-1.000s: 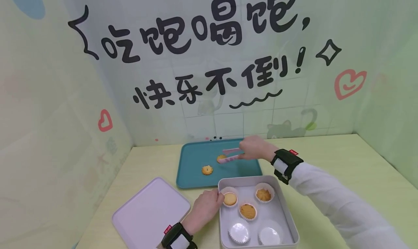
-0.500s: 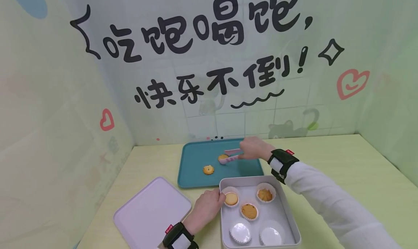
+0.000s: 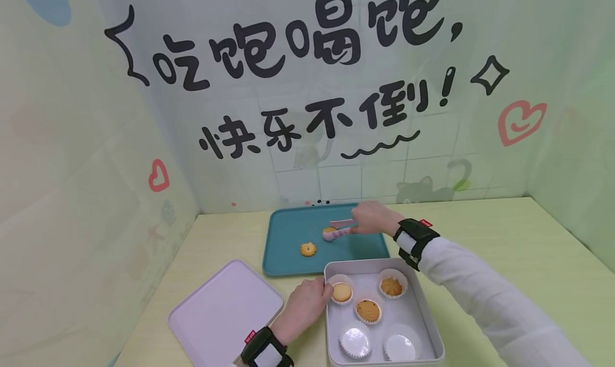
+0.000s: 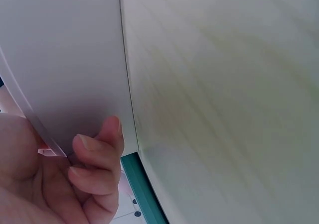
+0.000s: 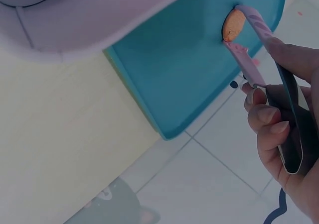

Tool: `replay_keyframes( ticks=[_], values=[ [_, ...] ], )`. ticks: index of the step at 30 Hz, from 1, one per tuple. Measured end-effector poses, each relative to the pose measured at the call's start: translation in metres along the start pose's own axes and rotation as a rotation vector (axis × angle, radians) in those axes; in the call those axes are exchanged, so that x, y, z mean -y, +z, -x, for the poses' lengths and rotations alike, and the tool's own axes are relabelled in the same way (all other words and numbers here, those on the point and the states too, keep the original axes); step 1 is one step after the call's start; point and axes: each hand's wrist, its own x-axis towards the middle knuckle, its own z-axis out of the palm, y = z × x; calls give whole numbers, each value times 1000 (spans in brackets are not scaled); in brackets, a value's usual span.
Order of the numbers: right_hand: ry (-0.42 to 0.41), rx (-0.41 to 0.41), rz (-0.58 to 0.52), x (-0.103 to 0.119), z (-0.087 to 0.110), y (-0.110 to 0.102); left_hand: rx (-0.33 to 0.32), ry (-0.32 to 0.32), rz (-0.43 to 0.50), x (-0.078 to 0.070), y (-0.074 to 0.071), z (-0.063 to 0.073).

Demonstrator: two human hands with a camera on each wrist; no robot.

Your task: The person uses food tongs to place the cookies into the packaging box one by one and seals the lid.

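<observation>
My right hand (image 3: 373, 217) holds pink-tipped tongs (image 5: 247, 64) over the teal tray (image 3: 283, 225). Between the tong tips is a round cookie (image 5: 233, 26), with one tip at each of its edges in the right wrist view. A second, flower-shaped cookie (image 3: 308, 249) lies on the tray nearer to me. My left hand (image 3: 307, 304) grips the left wall of a pale lilac box (image 3: 413, 303), thumb at the rim and fingers (image 4: 94, 154) bent along the outside. In the box, paper cups hold a plain cookie (image 3: 342, 292), a speckled cookie (image 3: 368, 310) and a ridged cookie (image 3: 391, 287).
Two more cups, a white cup (image 3: 355, 342) and a paler cup (image 3: 400, 346), stand at the front of the box without cookies. To its left a lilac lid (image 3: 226, 308) lies flat on the light wooden table (image 3: 480, 239). A printed wall (image 3: 307, 116) rises behind the tray.
The whole scene has shifted slightly right in the head view. Both hands, the tongs and the cookies keep nearly the same places relative to each other.
</observation>
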Motion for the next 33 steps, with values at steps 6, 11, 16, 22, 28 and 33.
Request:
replay_keyframes(
  ticks=[6,11,16,22,28,33],
  values=[
    [-6,-15,-37,-3,9,-3,17,-6,2,0,1,0],
    [-12,-47,-44,-6,23,-16,21,-2,4,1,1,-1],
    [-86,-101,-38,-5,44,-29,-1,8,-7,1,1,-1],
    [-207,-193,-39,4,85,-37,-4,14,-15,2,3,-1],
    [-266,-214,-60,15,129,-43,8,4,-17,1,2,-1],
    [-330,-213,-80,24,159,-44,10,-4,-23,0,1,-2]
  ],
)
